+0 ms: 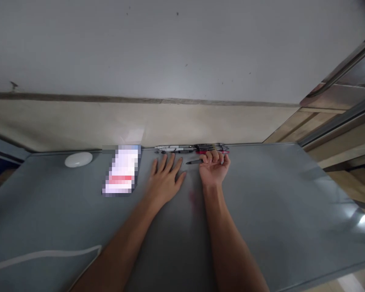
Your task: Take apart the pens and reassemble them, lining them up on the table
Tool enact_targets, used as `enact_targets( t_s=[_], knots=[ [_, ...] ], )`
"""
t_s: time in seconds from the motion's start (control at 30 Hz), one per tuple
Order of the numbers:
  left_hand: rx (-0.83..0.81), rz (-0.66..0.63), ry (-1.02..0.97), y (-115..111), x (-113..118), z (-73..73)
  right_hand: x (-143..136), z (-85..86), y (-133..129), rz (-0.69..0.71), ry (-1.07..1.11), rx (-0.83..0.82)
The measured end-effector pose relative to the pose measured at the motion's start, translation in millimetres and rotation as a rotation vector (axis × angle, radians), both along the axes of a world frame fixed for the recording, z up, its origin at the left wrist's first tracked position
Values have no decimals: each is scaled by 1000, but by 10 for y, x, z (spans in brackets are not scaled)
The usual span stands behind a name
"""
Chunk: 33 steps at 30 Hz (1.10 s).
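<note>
My left hand [167,180] lies palm down on the grey tabletop, its fingers spread and holding nothing. Its fingertips are just short of a row of pens along the wall: white and black ones [173,149] on the left, and a bundle of dark ones [211,146] with a red pen [199,152] in front on the right. My right hand [214,166] is turned palm up with its fingers curled around a dark pen [194,162]. That pen's tip points left, towards my left thumb; its other end is hidden in the fingers.
A phone [123,168] with a lit, blurred-out screen lies left of my left hand. Farther left is a smooth white oval object [78,159]. A white cable [45,254] crosses the front left of the table [276,211]. A pale wall [182,121] bounds the back.
</note>
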<state>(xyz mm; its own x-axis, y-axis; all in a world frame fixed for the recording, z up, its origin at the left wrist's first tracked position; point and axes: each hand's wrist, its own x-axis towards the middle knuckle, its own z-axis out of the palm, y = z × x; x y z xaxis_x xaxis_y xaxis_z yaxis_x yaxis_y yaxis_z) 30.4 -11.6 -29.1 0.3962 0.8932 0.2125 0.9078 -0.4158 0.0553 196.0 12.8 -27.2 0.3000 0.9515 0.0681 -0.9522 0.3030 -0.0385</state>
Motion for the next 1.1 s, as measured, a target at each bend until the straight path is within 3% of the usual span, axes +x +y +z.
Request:
enact_targets(
  t_s=[0.27, 1.1],
  knots=[
    [-8, 9, -5, -12, -3, 10, -41, 36, 7, -17, -78, -82],
    [0, 2, -26, -9, -12, -4, -68, 36, 42, -48, -88, -104]
  ],
)
